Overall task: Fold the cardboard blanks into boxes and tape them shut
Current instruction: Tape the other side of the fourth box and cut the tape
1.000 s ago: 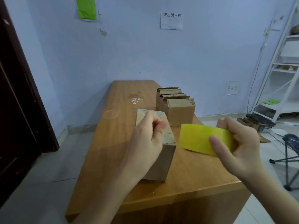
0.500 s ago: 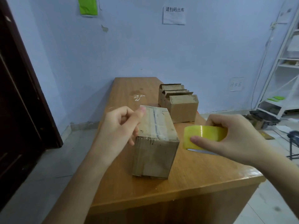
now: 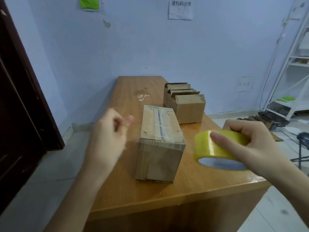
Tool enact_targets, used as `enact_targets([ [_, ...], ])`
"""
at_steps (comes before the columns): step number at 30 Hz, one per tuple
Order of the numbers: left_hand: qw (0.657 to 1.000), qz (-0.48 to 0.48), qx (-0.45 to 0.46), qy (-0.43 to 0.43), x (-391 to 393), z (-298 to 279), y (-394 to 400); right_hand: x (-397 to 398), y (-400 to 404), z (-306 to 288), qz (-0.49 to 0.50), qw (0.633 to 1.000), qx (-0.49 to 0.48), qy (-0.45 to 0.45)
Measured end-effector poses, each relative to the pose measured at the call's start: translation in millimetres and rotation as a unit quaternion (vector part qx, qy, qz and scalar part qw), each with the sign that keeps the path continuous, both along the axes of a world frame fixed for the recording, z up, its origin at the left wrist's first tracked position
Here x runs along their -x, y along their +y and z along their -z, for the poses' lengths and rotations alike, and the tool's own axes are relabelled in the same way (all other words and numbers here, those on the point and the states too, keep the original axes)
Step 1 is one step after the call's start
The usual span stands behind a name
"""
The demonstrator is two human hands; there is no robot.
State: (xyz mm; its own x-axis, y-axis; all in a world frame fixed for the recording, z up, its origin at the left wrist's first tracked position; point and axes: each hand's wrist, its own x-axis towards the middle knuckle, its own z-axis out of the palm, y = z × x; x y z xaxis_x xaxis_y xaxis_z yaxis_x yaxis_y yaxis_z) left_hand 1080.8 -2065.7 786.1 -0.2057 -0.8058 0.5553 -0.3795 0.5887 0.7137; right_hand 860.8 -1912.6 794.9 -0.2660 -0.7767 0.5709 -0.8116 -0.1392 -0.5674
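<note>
1. The table [image 3: 167,198] runs from the near edge to the far wall; the job's things all sit on its right half.
2. The box [image 3: 160,143] stands near the middle of the table, folded, with tape along its top seam and down its near end. It looks sealed on the faces in view; the far end and underside are hidden.
3. Far right of it stands a cluster of boxes [image 3: 185,102] with flaps up, not yet taped. I judge these come next.
4. The left hand [image 3: 108,136] hovers just left of the box, apart from it, fingers curled toward the thumb. It is blurred, so I cannot tell whether it pinches a scrap of tape or nothing.
5. The right hand [image 3: 247,148] grips the tape roll [image 3: 217,149], thumb over its outer face, just right of the box and above the table.
6. Step in hand, as I judge it: taping of this box is finishing. The next move calls for checking the hidden faces, then setting the box aside and drawing an open one near.
7. Writing: the wall sign [image 3: 181,8] reads "请扫码出库". A smaller note [image 3: 245,84] low on the right wall is too faint to read. No print on the boxes or roll is legible.
</note>
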Motion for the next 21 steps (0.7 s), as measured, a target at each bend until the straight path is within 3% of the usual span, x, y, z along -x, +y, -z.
enact_targets([
  [2, 1.0, -0.004, 0.01, 0.0, -8.3, -3.4, 0.9, 5.3, 0.5, 0.3, 0.037, 0.995, -0.041, 0.078],
  [6, 1.0, 0.003, -0.004, -0.01, -12.0, 0.0, -4.2, 13.2, -10.2, -3.4, 0.036, 0.991, -0.121, 0.051],
  [15, 0.997, 0.002, -0.081, -0.019, -7.3, 13.5, -24.3, 19.1, -45.0, -10.6, 0.067, 0.956, -0.266, 0.104],
  [21, 0.997, -0.003, -0.077, -0.033, -2.3, 12.5, -31.7, 23.1, -53.1, -9.2, 0.076, 0.949, -0.29, 0.095],
])
